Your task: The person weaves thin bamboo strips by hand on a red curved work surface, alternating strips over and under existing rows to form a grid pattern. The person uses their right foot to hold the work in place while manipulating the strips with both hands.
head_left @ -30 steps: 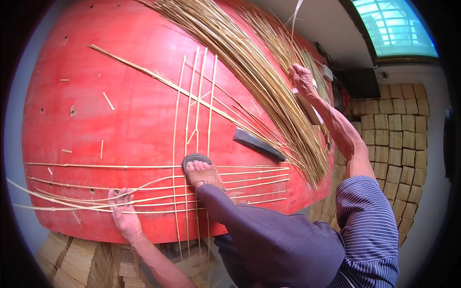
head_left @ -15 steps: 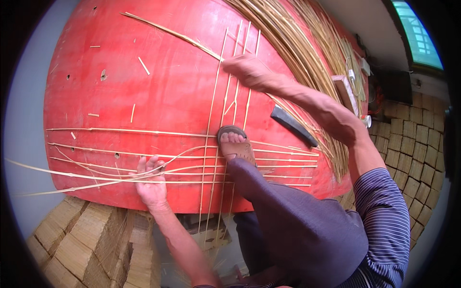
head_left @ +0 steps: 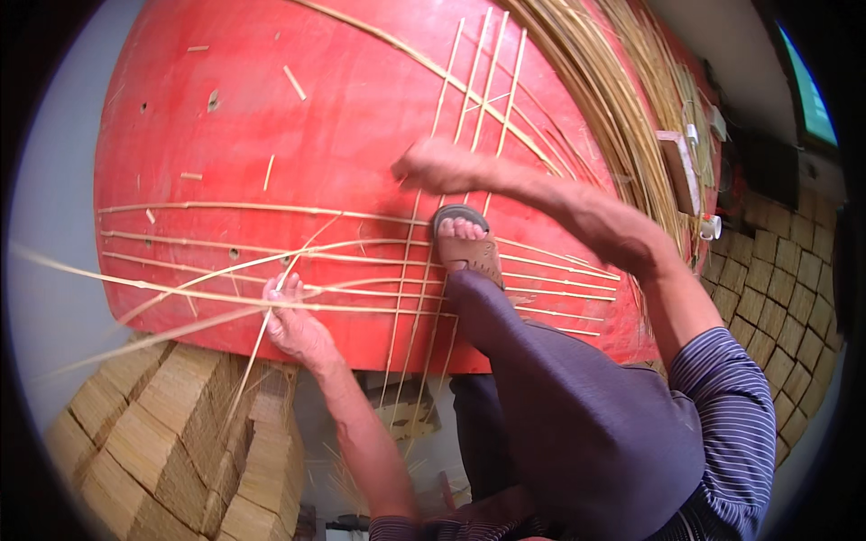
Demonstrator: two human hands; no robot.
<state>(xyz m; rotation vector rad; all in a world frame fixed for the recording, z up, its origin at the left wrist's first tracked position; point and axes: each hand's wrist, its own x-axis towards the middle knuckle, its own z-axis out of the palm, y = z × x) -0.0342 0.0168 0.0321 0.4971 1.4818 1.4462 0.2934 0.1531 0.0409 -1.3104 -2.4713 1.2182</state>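
Observation:
My left hand (head_left: 298, 323) is closed around pale bamboo strips (head_left: 180, 291) near the red board's front edge. One thin strip crosses that hand at a slant, its lower end hanging past the edge. My right hand (head_left: 437, 167) is over the board, just above the crossing strips; motion blurs its fingers, so I cannot tell whether it holds anything. Long strips lie sideways across several upright strips (head_left: 492, 77). My sandalled foot (head_left: 466, 245) presses on the crossing. A longer strip (head_left: 388, 38) lies diagonally across the upright strips' far ends.
The red board (head_left: 225, 117) carries small bamboo scraps (head_left: 295, 83). A thick bundle of long strips (head_left: 586, 77) curves along its right side, with a white cup (head_left: 710, 227) beyond. Bamboo stacks (head_left: 162, 442) stand at the lower left, others (head_left: 776, 298) at right.
My right hand has come nearer and slightly left, away from the diagonal strip's end. My left hand has shifted a little right and up, and its strips have swung. The black tool is now out of sight.

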